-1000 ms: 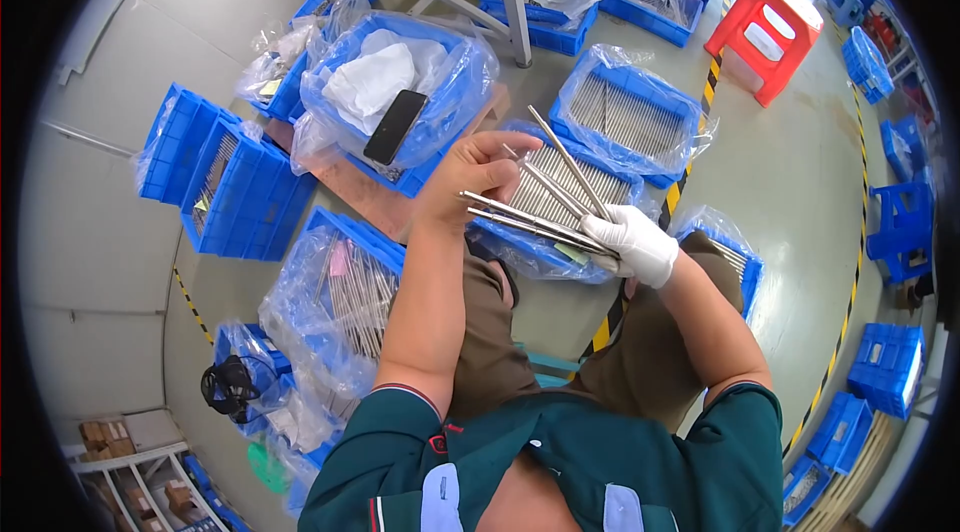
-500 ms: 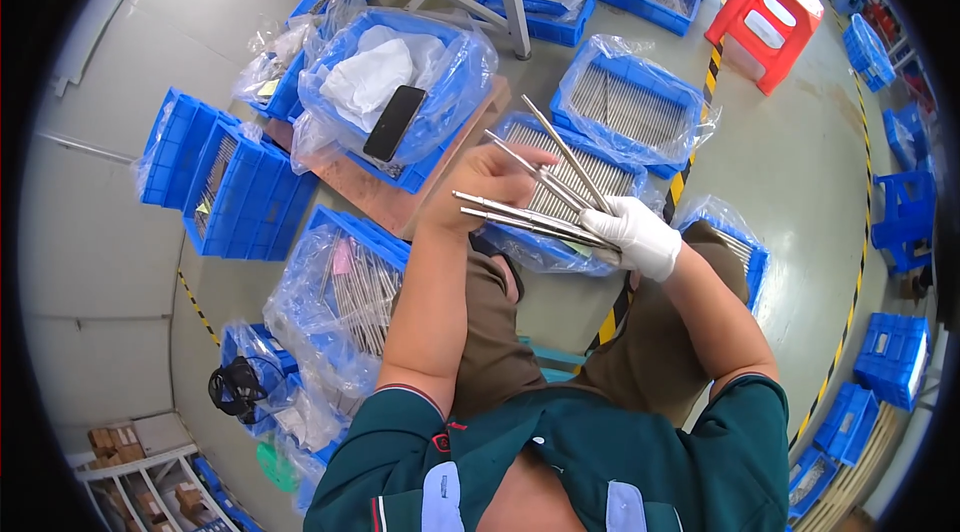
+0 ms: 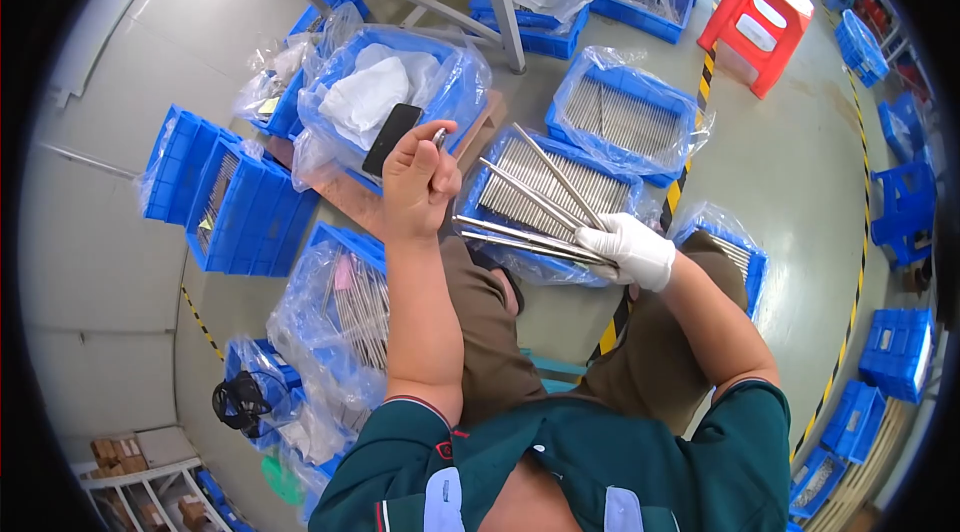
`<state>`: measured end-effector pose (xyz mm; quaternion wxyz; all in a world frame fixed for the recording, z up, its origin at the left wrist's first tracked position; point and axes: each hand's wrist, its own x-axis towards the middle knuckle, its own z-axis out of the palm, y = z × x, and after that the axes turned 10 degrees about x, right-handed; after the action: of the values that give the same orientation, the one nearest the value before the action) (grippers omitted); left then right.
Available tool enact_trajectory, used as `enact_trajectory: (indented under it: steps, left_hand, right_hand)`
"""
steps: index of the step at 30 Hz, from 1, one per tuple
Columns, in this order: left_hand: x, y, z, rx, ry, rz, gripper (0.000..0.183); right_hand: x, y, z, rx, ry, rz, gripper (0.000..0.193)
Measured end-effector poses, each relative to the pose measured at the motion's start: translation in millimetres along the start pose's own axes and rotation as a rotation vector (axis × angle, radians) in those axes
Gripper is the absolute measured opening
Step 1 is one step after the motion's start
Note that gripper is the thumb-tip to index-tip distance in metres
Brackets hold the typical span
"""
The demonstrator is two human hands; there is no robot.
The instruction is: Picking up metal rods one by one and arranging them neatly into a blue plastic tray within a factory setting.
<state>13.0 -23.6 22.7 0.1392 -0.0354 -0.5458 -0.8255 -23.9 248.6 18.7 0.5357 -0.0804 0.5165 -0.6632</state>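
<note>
Fanned above a blue plastic crate [image 3: 472,194] and gripped near one end, the slender silver metal rods [image 3: 540,200] could slip should the closed fingers of the white-gloved right hand [image 3: 640,248] slacken. The bare left hand [image 3: 418,182] is held apart from them, curled fingers pinching a small shiny piece [image 3: 440,138], perhaps a rod seen end-on.

No readable lettering or signs
</note>
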Motion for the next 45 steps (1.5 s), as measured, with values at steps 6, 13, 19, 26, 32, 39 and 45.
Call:
enact_trajectory:
  steps: [6, 13, 19, 26, 32, 39, 45]
  left_hand:
    - [-2, -13, 10, 0.007, -0.020, -0.125, 0.032]
    - [-3, -17, 7, -0.046, -0.103, -0.128, 0.032]
    - [-10, -22, 29, 0.034, -0.240, -0.300, 0.029]
    - [-11, -35, 34, -0.093, -0.316, -0.252, 0.027]
    - [-9, -39, 39, -0.109, -0.327, -0.213, 0.027]
    - [8, -16, 3, -0.101, -0.101, 0.069, 0.041]
    - [6, -28, 15, -0.098, -0.144, -0.038, 0.044]
  right_hand:
    - [0, 4, -2, 0.027, -0.029, -0.060, 0.030]
    - [6, 10, -3, 0.026, -0.031, -0.092, 0.029]
    - [6, 6, 2, 0.017, -0.035, -0.149, 0.030]
    - [1, 1, 7, -0.003, -0.046, -0.151, 0.031]
    - [-1, 2, 2, 0.028, -0.055, -0.139, 0.032]
    - [-4, 5, -2, -0.011, -0.135, -0.035, 0.035]
    - [-3, 9, 2, 0.080, -0.280, 0.076, 0.034]
